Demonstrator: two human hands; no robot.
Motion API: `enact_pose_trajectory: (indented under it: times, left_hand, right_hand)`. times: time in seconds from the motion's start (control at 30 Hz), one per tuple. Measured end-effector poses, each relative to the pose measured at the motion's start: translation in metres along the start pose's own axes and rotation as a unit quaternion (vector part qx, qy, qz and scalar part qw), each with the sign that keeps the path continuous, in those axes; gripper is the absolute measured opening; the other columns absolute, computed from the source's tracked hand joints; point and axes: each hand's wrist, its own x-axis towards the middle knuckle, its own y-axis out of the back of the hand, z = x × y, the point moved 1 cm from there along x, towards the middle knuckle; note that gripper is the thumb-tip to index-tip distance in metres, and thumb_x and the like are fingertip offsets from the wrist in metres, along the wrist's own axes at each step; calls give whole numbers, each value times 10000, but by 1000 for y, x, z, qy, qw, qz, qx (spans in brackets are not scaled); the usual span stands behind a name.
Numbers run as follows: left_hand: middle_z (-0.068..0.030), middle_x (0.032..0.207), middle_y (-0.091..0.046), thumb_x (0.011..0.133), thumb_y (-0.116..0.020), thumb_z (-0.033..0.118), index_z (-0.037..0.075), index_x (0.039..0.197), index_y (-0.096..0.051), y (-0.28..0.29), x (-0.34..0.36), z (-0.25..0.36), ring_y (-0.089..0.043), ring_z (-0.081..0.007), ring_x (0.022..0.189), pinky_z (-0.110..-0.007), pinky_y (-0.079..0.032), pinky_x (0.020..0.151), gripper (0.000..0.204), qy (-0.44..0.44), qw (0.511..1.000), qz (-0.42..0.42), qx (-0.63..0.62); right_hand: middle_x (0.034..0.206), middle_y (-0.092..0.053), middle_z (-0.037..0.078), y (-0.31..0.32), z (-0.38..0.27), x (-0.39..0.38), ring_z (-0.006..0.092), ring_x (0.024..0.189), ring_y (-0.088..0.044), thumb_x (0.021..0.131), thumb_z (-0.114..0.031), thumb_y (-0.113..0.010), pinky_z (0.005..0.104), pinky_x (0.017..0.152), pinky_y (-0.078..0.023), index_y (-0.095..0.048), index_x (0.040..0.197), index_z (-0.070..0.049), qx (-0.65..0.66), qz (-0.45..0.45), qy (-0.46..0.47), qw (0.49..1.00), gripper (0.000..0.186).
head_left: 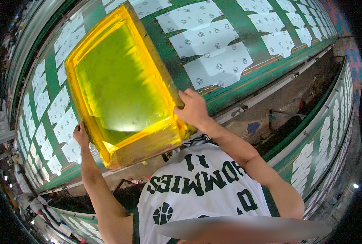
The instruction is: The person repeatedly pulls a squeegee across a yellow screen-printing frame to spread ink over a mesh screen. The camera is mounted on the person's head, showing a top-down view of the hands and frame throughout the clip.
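Note:
A large screen-printing frame (pixel 116 81) with bright yellow taped edges and a yellow-green mesh is held tilted in front of me, above the green table. Around its near left edge, the fingers of my left hand (pixel 81 135) are closed. My right hand (pixel 192 108) grips the right side close to the near corner, thumb on top of the rim. White printed fabric pieces (pixel 217 65), cut in garment shapes with small dark motifs, lie in rows to the right of the frame. More such pieces (pixel 61 110) show on its left. The frame's underside is hidden.
The long green printing table (pixel 238 93) runs across in front of me, with a pale rail (pixel 266 91) along its near edge. Behind me on the right stands a second green table (pixel 296 142) with white pieces. A narrow aisle (pixel 278 110) separates them.

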Motion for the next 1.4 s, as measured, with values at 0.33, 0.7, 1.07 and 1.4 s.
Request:
enact_pose_trajectory:
  times: [0.33, 0.7, 1.07, 1.4]
  left_hand:
    - [-127, 809, -725, 955, -777, 335, 10, 914, -699, -128, -39, 225, -665, -230, 701, -374, -531, 673, 337, -69, 995, 74, -12]
    - [-179, 839, -723, 945, -776, 357, -25, 967, -694, -213, -151, 428, -692, -307, 749, -427, -546, 726, 392, 35, 997, 61, -25]
    - [-194, 870, -750, 941, -733, 336, -11, 1006, -674, -233, -158, 453, -726, -382, 802, -479, -559, 746, 358, 43, 998, 43, 24]
    - [-225, 904, -746, 935, -730, 395, -17, 1012, -671, -238, -155, 444, -731, -413, 843, -496, -561, 769, 424, 27, 998, 34, 41]
  right_hand:
    - [1143, -661, 227, 142, 205, 58, 416, 1070, -641, 798, -255, -805, 479, 913, -536, -657, 1290, 59, -87, -14, -14, 996, 602]
    - [1256, -636, 274, 264, 403, 80, 437, 1218, -593, 803, -273, -828, 465, 1046, -495, -636, 1295, 97, -87, -49, -38, 994, 645]
    - [1202, -638, 278, 277, 421, 78, 450, 1145, -612, 846, -267, -813, 489, 986, -505, -621, 1304, 111, -39, -67, -17, 997, 624]
    - [1393, -580, 155, 248, 286, 5, 375, 1263, -579, 889, -238, -769, 474, 1068, -489, -614, 1339, -54, 1, -258, 279, 925, 511]
